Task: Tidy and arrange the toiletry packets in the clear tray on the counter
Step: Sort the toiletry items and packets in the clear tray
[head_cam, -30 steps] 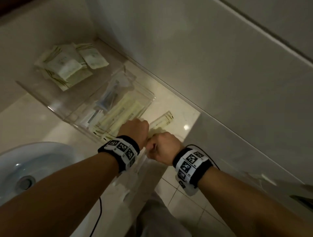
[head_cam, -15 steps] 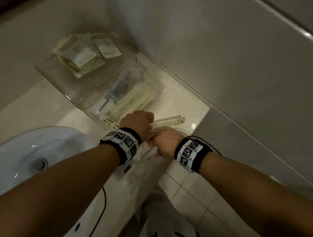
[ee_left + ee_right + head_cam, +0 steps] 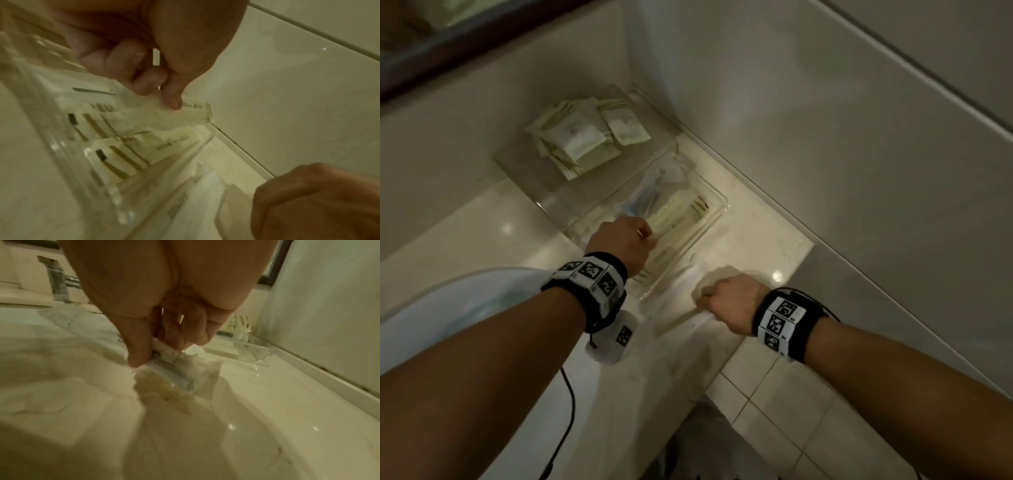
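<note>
The clear tray [image 3: 717, 219] sits on the counter against the wall. Its far compartment holds a heap of square sachets [image 3: 585, 140]. Its near compartment holds long pale packets [image 3: 681, 219] and a blue-tinted item [image 3: 650, 195]. My left hand [image 3: 645, 236] [image 3: 168, 97] hovers over the near compartment and pinches one long pale packet [image 3: 193, 112] between thumb and fingers. My right hand [image 3: 705, 294] [image 3: 156, 356] is on the counter just outside the tray's near corner. It pinches a crinkled clear packet [image 3: 180, 371] that touches the counter.
A white basin [image 3: 431, 318] lies at the left, with a chrome tap [image 3: 59, 280] behind it. The tiled wall [image 3: 825, 154] runs close along the tray's right. The counter edge [image 3: 722, 370] drops to a tiled floor. A black cable [image 3: 570, 411] hangs from my left wrist.
Both hands were together at a long packet on the counter right of the tray. Now the left hand has carried it over the tray, and the right hand has drawn back towards the counter's edge.
</note>
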Demonstrator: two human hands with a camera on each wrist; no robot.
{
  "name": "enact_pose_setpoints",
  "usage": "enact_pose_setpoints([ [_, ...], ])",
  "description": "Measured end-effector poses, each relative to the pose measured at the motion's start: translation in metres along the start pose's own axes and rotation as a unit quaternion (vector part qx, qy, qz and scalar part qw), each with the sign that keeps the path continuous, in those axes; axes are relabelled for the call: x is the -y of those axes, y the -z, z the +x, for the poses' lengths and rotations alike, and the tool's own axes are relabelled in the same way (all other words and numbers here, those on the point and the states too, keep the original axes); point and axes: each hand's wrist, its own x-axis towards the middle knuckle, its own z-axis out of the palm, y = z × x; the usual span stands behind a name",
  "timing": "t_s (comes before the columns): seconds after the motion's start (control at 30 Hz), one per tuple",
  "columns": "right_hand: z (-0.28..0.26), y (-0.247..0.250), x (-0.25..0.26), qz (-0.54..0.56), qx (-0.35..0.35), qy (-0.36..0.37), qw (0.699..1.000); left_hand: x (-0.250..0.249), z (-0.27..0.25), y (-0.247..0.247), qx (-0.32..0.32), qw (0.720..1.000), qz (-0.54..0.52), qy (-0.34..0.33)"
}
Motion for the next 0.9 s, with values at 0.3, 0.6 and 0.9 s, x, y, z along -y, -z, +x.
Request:
enact_pose_setpoints([
  [0.3, 0.008, 0.063, -0.049, -0.027, -0.121, -0.033, 0.992, 0.015, 0.016, 0.014, -0.008, 1.000, 0.004, 0.029],
  [0.6, 0.072, 0.103, -0.056, -0.100, -0.069, -0.021, 0.992, 0.024, 0.024, 0.021, -0.012, 1.000, -0.005, 0.025],
  [0.9, 0.102, 0.092, -0.066, -0.019, -0.007, -0.019, 1.000, 0.026, 0.027, 0.021, -0.007, 1.000, 0.013, 0.005],
])
